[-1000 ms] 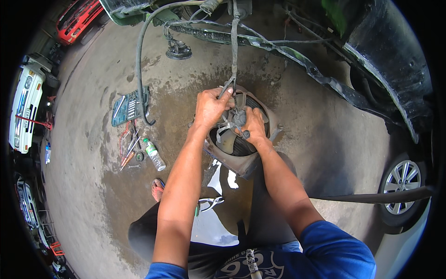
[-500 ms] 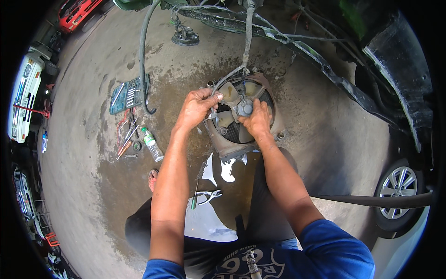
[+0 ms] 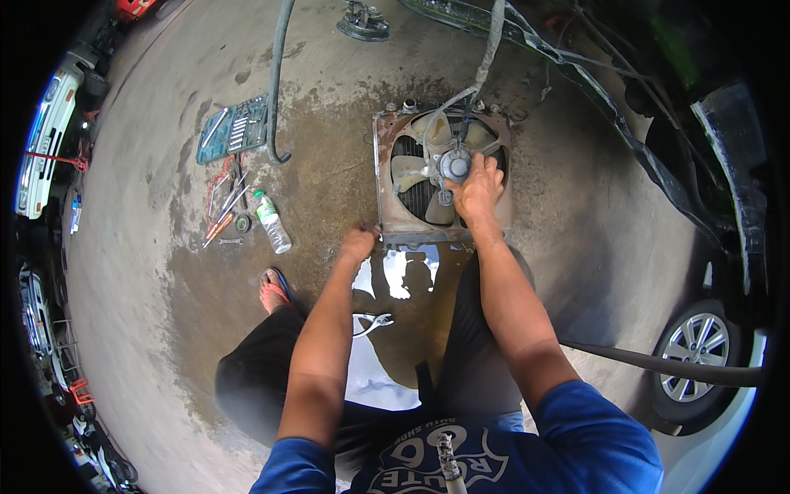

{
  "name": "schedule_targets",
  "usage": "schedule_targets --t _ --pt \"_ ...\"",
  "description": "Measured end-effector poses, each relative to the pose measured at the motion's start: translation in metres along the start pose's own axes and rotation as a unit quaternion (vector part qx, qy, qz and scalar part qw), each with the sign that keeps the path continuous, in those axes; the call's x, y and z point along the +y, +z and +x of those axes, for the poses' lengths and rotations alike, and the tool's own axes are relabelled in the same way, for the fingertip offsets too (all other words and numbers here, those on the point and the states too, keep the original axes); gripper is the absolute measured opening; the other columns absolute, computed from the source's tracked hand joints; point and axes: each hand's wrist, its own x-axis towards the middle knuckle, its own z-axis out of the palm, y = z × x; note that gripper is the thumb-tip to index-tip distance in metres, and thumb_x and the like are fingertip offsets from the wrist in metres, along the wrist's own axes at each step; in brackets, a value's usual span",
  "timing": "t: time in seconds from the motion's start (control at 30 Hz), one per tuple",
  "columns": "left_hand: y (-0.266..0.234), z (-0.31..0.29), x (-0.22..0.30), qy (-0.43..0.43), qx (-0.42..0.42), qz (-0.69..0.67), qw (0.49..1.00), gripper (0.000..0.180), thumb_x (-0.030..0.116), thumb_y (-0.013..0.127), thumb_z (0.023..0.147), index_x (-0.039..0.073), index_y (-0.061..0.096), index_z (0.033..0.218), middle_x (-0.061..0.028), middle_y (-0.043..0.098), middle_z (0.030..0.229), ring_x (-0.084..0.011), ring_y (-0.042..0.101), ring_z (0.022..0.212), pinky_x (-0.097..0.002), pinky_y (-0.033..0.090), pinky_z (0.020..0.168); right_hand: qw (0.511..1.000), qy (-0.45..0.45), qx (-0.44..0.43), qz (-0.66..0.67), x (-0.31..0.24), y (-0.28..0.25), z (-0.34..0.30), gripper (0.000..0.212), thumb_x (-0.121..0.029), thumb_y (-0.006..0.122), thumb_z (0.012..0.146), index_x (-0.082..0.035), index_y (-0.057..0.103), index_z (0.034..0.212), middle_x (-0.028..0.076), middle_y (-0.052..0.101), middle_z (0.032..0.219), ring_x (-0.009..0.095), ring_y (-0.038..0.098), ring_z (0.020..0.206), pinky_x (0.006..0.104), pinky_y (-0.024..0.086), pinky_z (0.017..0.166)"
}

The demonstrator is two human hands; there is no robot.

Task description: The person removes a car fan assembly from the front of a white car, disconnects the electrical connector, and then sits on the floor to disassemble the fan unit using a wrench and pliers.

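A brown, rusty radiator with a fan shroud lies flat on the wet floor in front of me. Pale fan blades surround a round grey fan motor at its middle. My right hand grips the motor's right side with curled fingers. At the radiator's near left corner, my left hand is closed, its fingertips against the edge; the fingers are partly hidden. Silver pliers lie in the puddle between my legs. A worn wire harness hangs down to the fan.
To the left are a blue socket set, several loose tools and a plastic bottle. A grey hose hangs beyond them. Vehicle body parts overhang at upper right, with a car wheel at right.
My left hand has left the cable by the fan and come down to the radiator's near left corner. The radiator now sits squarer in view. My right hand stays on the motor.
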Motion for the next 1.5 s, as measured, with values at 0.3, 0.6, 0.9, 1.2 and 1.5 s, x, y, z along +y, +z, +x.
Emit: schedule_targets --t 0.3,0.6,0.9,1.2,1.5 --pt "0.033 -0.010 -0.044 0.026 0.019 0.008 0.999 0.042 0.023 0.063 0.099 0.001 0.057 0.134 -0.0181 0.073 0.116 -0.0315 0.074 0.096 -0.0386 0.056 0.091 0.993 -0.016 0.030 0.110 0.023 -0.021 -0.001 0.070 -0.029 0.083 0.081 -0.002 0.054 0.139 0.022 0.056 0.138 0.041 0.054 0.125 0.0464 0.044 0.107" --pt "0.015 -0.005 -0.042 -0.024 0.026 -0.248 0.968 0.032 0.006 0.057 0.100 0.002 0.056 0.132 -0.0074 0.068 0.100 -0.0191 0.070 0.081 -0.0337 0.062 0.073 0.988 0.074 -0.061 0.122 0.205 -0.041 -0.070 0.029 -0.026 0.063 0.098 0.001 0.065 0.106 0.030 0.068 0.102 0.043 0.067 0.096 0.0484 0.052 0.085" --pt "0.016 -0.015 -0.029 -0.024 0.074 -0.234 0.969 0.033 0.004 0.059 0.100 -0.002 0.056 0.132 -0.0112 0.070 0.101 -0.0196 0.072 0.079 -0.0321 0.061 0.073 0.892 0.244 -0.277 0.262 0.243 0.007 -0.176 0.054 -0.033 0.074 0.089 0.007 0.066 0.125 0.021 0.074 0.113 0.026 0.068 0.106 0.0375 0.052 0.092" --pt "0.028 -0.024 -0.039 -0.019 0.031 -0.272 0.962 0.029 0.003 0.057 0.099 0.002 0.059 0.128 -0.0129 0.072 0.104 -0.0229 0.074 0.082 -0.0346 0.063 0.074 0.883 0.194 -0.176 0.388 0.262 0.003 -0.177 0.043 -0.034 0.057 0.099 0.004 0.069 0.114 0.016 0.072 0.107 0.023 0.068 0.093 0.0410 0.055 0.081" --pt "0.026 0.003 -0.080 0.053 -0.048 -0.088 0.994 0.031 0.016 0.068 0.092 0.003 0.070 0.121 -0.0114 0.075 0.107 -0.0225 0.072 0.096 -0.0342 0.056 0.084 0.812 0.327 -0.189 0.444 0.172 -0.054 -0.108 0.054 -0.046 0.052 0.106 0.002 0.067 0.126 0.012 0.071 0.115 0.021 0.065 0.105 0.0329 0.049 0.097"
